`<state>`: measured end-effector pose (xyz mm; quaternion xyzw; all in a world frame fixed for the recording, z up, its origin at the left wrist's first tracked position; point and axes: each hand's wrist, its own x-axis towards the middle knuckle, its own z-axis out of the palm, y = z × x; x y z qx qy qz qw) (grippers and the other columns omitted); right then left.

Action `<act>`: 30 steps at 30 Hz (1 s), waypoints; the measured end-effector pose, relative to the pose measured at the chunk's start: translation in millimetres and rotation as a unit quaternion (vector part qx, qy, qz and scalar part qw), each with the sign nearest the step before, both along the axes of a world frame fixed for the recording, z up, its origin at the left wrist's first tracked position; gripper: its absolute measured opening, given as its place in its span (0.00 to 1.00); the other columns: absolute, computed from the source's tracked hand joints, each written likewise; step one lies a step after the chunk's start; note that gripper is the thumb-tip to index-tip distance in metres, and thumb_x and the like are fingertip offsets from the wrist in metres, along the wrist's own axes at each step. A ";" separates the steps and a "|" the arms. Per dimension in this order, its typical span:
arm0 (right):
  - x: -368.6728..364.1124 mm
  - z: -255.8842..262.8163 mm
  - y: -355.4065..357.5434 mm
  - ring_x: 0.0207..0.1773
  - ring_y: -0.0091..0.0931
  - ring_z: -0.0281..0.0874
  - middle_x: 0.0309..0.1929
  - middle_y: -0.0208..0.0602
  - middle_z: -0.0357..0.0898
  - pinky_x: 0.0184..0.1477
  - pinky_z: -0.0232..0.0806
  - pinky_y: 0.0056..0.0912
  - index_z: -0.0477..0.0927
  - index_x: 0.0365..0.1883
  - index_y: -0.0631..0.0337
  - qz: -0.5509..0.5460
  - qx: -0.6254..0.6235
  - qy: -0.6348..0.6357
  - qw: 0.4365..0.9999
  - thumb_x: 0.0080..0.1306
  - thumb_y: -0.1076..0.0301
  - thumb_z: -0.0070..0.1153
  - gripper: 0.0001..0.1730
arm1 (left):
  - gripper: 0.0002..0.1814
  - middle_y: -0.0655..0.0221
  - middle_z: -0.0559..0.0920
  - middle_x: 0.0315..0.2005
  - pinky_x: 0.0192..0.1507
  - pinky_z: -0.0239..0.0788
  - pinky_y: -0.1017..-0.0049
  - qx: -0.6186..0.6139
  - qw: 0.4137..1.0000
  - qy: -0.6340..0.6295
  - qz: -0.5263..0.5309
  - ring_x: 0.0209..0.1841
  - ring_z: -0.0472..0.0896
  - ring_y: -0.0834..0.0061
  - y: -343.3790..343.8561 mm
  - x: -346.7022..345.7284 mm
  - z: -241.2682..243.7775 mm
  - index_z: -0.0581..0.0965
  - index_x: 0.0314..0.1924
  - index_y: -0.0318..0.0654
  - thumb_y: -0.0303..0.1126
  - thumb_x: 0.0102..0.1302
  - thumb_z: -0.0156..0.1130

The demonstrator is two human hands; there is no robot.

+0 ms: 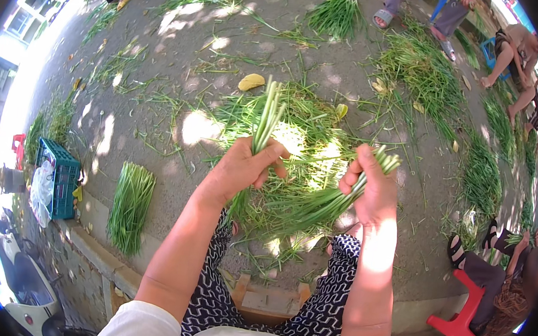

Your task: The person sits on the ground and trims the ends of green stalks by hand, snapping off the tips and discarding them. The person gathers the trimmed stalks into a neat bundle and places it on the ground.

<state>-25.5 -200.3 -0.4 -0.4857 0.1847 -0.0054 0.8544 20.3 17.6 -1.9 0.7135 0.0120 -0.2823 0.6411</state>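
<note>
My left hand (252, 164) is closed round a small bunch of long green stalks (268, 115), their pale ends pointing up and away from me. My right hand (370, 184) grips a thicker bunch of green stalks (328, 204); its pale cut ends show beyond the thumb, and its leaves trail down to the left. A few thin strands stretch between the two hands. Beneath them, a loose heap of green leaves and stalks (313, 104) lies on the pavement. A neat bundle of similar greens (131, 208) lies on the ground to my left.
A teal plastic crate (64, 179) with a clear plastic bag stands at left by a stone kerb (98, 254). More greens (414, 70) are strewn ahead and right. Several people sit around; one at lower right is on a red plastic stool (462, 319). A scooter (28, 291) stands lower left.
</note>
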 end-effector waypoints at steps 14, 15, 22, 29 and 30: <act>-11.3 6.3 -13.7 0.16 0.17 0.66 0.18 0.27 0.71 0.18 0.60 0.22 0.77 0.34 0.64 0.098 -0.143 0.030 0.984 0.61 0.62 0.62 0.13 | 0.14 0.68 0.79 0.24 0.17 0.53 0.85 -0.019 0.980 -0.093 0.175 0.15 0.65 0.88 37.2 20.8 -0.5 0.76 0.39 0.33 0.38 0.69 0.52; -11.8 6.2 -7.3 0.16 0.16 0.66 0.17 0.27 0.72 0.18 0.59 0.21 0.77 0.35 0.65 0.166 -0.172 0.045 0.970 0.61 0.62 0.62 0.14 | 0.13 0.68 0.79 0.24 0.17 0.53 0.85 -0.022 0.981 -0.089 0.170 0.15 0.65 0.87 37.4 20.8 -0.4 0.76 0.39 0.33 0.37 0.69 0.52; -13.5 10.7 1.6 0.16 0.14 0.65 0.17 0.25 0.71 0.17 0.57 0.19 0.78 0.39 0.68 0.296 -0.233 0.075 0.923 0.60 0.64 0.62 0.16 | 0.14 0.69 0.79 0.23 0.16 0.54 0.86 -0.025 0.989 -0.063 0.128 0.14 0.65 0.88 24.3 15.7 -2.8 0.76 0.40 0.32 0.37 0.68 0.53; -8.7 -2.4 3.3 0.16 0.15 0.66 0.18 0.26 0.71 0.17 0.59 0.19 0.77 0.37 0.69 0.162 -0.140 0.017 0.977 0.61 0.67 0.61 0.13 | 0.13 0.70 0.80 0.22 0.15 0.55 0.87 -0.006 0.999 -0.016 0.032 0.13 0.65 0.89 -6.1 -1.3 -9.0 0.77 0.39 0.33 0.36 0.68 0.53; -7.1 -2.7 4.5 0.17 0.16 0.66 0.18 0.26 0.71 0.17 0.60 0.20 0.77 0.37 0.69 0.146 -0.121 0.015 0.982 0.61 0.67 0.61 0.12 | 0.12 0.70 0.80 0.22 0.15 0.55 0.87 -0.004 1.000 -0.013 0.017 0.13 0.65 0.90 -9.9 -4.2 -8.9 0.77 0.39 0.33 0.36 0.68 0.53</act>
